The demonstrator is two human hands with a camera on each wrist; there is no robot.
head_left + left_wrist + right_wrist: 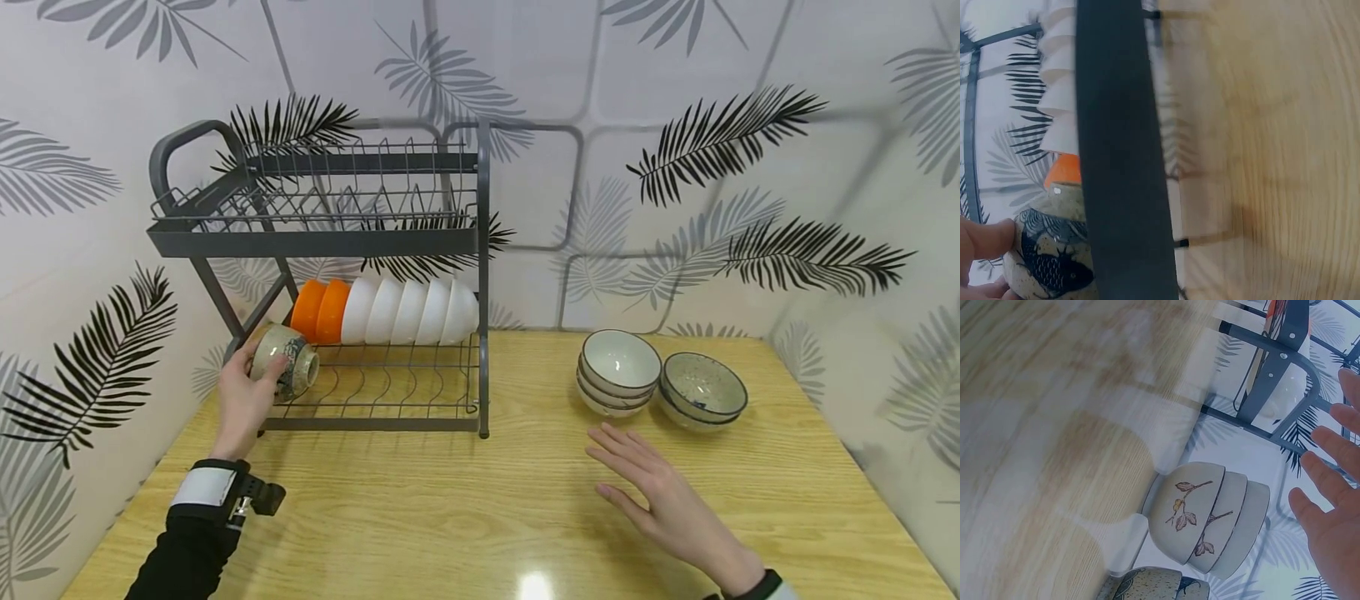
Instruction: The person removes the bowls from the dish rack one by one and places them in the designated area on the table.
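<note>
In the head view my left hand [246, 392] grips a speckled bowl [283, 360] with a dark fish pattern. The bowl is tipped on its side, its foot facing right, at the left end of the lower rack tier. Beside it stand two orange bowls [318, 312], then a row of several white bowls [408, 312]. The left wrist view has the fish bowl [1054, 256] partly behind the rack's bar, a thumb pressing it. My right hand [663, 500] hovers with fingers spread, holding nothing, in front of a stack of white bowls [621, 367].
A dark two-tier dish rack [375, 243] stands at the left, its upper wire tier above the bowls. Right of the white stack are two speckled bowls [703, 387], nested. The wooden table [420, 500] meets a leaf-patterned wall covering [525, 67] at the back.
</note>
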